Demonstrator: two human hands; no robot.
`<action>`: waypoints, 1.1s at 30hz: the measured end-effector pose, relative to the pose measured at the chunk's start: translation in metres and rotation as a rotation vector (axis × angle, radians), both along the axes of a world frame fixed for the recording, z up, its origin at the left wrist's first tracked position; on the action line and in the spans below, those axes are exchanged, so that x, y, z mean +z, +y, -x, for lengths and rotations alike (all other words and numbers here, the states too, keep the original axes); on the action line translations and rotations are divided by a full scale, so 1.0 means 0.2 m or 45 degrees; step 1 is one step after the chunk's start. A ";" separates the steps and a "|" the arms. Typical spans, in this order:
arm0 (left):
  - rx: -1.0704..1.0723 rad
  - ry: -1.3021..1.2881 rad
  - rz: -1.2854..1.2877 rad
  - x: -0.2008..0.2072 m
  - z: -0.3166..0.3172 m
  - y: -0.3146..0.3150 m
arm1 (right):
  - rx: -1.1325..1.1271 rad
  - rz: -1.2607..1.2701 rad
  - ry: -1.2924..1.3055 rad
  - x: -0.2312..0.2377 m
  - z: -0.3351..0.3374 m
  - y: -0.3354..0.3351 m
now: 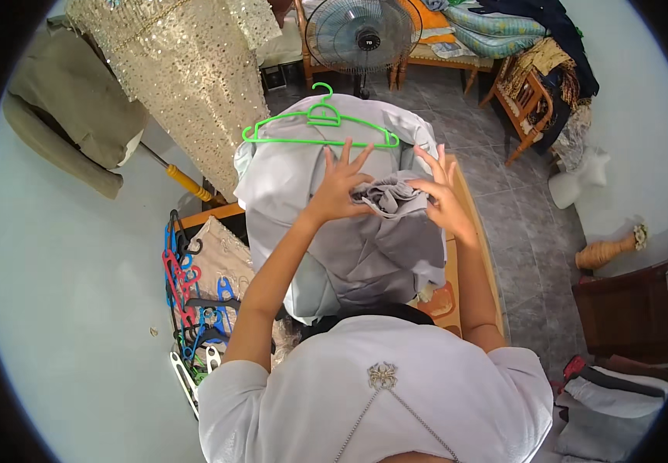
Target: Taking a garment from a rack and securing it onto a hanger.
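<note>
Fabric, grey and bunched into loose folds, sits between the two hands, raised toward the person's chest above a larger spread of pale grey cloth. Whether the bunched part joins the cloth beneath cannot be told. The left hand grips its left end with thumb and forefinger drawn together on it, while the other fingers fan upward, apart. The right hand pinches the opposite end in much the same way, its remaining fingers spread and pointing away from the body.

Just beyond the hands, a bright green hanger lies flat on the pale cloth, hook pointing away. All this rests on a wooden surface, whose right edge shows beside the right forearm. At the left, a tangle of red, blue, black and white hangers lies against a beige item in clear plastic.

Further out, a sequined dress stands near an olive-grey jacket. A round fan faces the cloth from the far side; to its right, a wooden chair bears heaped clothes.
</note>
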State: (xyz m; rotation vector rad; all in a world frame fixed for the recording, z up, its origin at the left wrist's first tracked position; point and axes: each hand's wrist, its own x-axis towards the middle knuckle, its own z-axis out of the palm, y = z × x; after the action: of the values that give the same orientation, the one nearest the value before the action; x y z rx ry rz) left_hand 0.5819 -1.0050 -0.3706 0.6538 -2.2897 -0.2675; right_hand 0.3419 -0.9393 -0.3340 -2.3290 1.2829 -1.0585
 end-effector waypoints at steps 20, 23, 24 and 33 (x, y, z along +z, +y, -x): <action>-0.120 -0.110 0.165 0.14 0.10 0.55 | -0.365 0.140 -0.101 -0.06 0.06 0.71; -0.083 -0.102 0.166 0.18 0.17 0.71 | -0.319 0.129 -0.112 -0.04 0.13 0.79; -0.044 -0.078 0.188 0.18 0.19 0.76 | -0.327 0.154 -0.119 -0.03 0.15 0.82; 0.422 0.115 0.230 0.18 0.37 1.31 | -0.152 0.334 0.078 0.01 0.35 1.35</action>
State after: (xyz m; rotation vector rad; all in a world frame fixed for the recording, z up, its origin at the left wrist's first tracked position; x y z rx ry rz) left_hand 0.5077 -0.7436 -0.3349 0.8917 -2.0500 0.0661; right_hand 0.2726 -0.6691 -0.3326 -2.5181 1.3953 -1.2715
